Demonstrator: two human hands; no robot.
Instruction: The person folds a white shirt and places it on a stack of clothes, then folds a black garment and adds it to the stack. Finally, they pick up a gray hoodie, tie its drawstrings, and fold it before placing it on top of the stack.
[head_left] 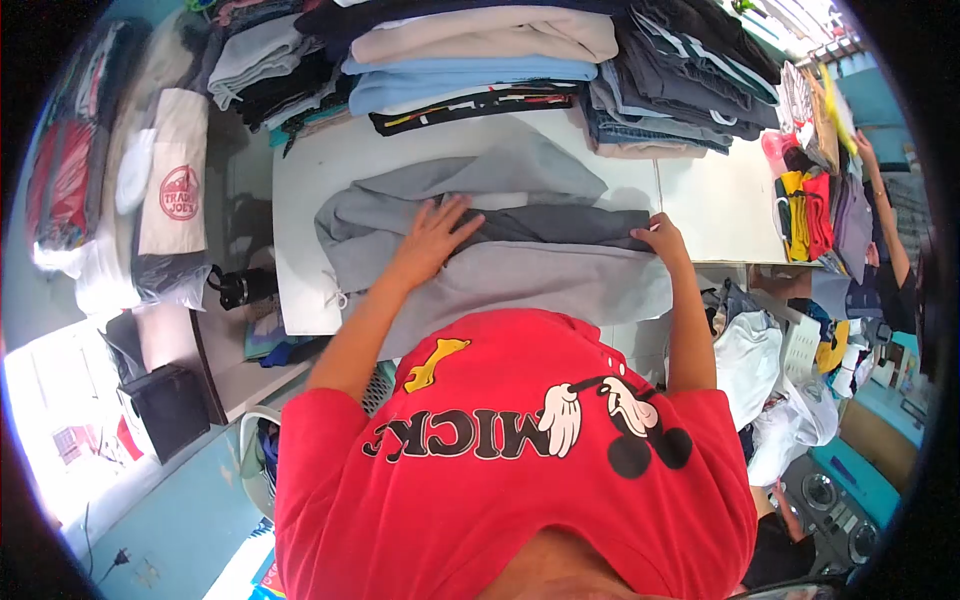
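Observation:
A pair of grey sweatpants (560,265) lies spread across the white table in front of me, its waist with a white drawstring at the left. A darker grey leg section (560,224) runs along its middle, and another part is bunched behind it. My left hand (437,240) rests on the fabric with its fingers spread, near the left end of the dark section. At the other end, my right hand (660,240) pinches the edge of the leg between thumb and fingers.
Folded clothes (480,60) stand in several stacks along the back of the white table (720,210). A rolled tote bag (172,190) in plastic is at the left. Socks (805,215) lie at the right corner. Loose laundry (755,370) and another person's arm (880,200) are farther right.

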